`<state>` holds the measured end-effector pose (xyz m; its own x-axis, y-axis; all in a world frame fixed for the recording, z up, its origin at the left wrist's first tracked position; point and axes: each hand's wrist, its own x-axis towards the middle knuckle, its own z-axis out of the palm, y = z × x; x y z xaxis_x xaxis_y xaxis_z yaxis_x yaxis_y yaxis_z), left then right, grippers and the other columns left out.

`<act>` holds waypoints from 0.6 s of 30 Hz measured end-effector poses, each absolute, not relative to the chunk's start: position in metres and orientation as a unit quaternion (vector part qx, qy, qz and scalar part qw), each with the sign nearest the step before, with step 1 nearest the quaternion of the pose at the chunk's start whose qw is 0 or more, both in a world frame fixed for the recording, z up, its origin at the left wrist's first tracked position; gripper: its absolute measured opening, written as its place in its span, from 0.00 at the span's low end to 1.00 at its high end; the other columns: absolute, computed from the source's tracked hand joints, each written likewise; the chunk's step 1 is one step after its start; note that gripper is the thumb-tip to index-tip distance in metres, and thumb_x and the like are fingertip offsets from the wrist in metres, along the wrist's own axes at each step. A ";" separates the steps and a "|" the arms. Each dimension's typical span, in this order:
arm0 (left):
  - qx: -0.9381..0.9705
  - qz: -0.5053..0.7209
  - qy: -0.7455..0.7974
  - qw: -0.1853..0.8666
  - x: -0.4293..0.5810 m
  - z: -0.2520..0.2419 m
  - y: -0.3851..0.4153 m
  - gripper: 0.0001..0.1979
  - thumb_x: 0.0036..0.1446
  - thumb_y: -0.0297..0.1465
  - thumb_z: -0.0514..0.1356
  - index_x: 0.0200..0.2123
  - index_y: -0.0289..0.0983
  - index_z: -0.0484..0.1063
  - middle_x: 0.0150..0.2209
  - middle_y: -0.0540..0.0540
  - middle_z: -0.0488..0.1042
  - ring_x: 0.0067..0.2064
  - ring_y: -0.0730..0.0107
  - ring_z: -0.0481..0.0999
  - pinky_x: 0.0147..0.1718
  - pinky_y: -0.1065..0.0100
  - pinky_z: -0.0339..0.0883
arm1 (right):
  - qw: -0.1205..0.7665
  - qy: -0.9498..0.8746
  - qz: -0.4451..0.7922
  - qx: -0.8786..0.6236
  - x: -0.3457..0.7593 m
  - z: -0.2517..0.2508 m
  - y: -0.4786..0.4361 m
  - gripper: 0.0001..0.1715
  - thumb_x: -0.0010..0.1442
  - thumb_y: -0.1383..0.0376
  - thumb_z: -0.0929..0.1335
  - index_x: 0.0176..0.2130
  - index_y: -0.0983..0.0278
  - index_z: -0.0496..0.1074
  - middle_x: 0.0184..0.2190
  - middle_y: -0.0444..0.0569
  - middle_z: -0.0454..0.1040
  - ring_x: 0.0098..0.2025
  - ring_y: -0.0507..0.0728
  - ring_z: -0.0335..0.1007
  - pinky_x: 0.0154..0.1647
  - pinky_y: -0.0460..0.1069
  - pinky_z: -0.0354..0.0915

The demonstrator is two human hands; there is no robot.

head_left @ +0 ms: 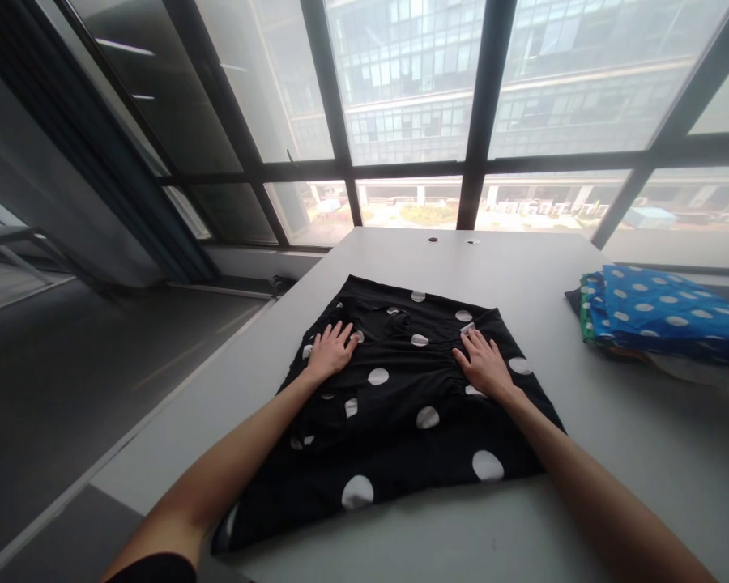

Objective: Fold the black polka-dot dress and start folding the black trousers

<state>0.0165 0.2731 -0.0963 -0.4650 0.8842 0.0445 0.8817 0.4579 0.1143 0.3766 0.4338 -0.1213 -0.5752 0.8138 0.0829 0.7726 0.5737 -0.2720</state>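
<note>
A black garment with white polka dots (394,437) lies spread over the white table in front of me, its cloth gathered and wrinkled across the middle. My left hand (333,350) rests flat on its left part, fingers spread. On the right part, my right hand (484,361) presses down with outstretched fingers, beside a small white patch that may be a dot or a tag. Neither hand grips the cloth. The exact kind of garment cannot be made out.
Folded polka-dot cloths, blue (674,312) on top with green below, are piled at the table's right side. Two round cable holes sit near the far edge of the white table (413,255). Large windows stand behind it, and grey floor (158,356) lies to the left.
</note>
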 end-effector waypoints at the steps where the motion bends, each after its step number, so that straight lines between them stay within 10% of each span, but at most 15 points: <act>1: 0.509 0.060 0.859 0.010 0.010 -0.097 0.272 0.36 0.72 0.54 0.40 0.74 0.43 0.57 0.76 0.41 0.51 0.76 0.45 0.49 0.71 0.41 0.46 | 0.100 -0.881 0.103 -0.450 0.377 -0.122 0.434 0.39 0.75 0.49 0.55 0.74 0.69 0.57 0.76 0.56 0.49 0.78 0.62 0.39 0.76 0.63 0.39; 18: 0.548 0.068 0.833 0.007 0.016 -0.079 0.278 0.29 0.71 0.43 0.51 0.70 0.40 0.64 0.74 0.37 0.55 0.75 0.39 0.52 0.68 0.35 0.50 | 0.110 -0.882 0.101 -0.446 0.377 -0.127 0.437 0.38 0.74 0.49 0.55 0.73 0.66 0.58 0.76 0.56 0.50 0.78 0.62 0.40 0.76 0.63 0.40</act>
<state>0.0155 0.2775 -0.0795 -0.3984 0.9151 0.0628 0.9132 0.3893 0.1202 0.3770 0.4372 -0.1266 -0.5772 0.8100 0.1037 0.7653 0.5809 -0.2773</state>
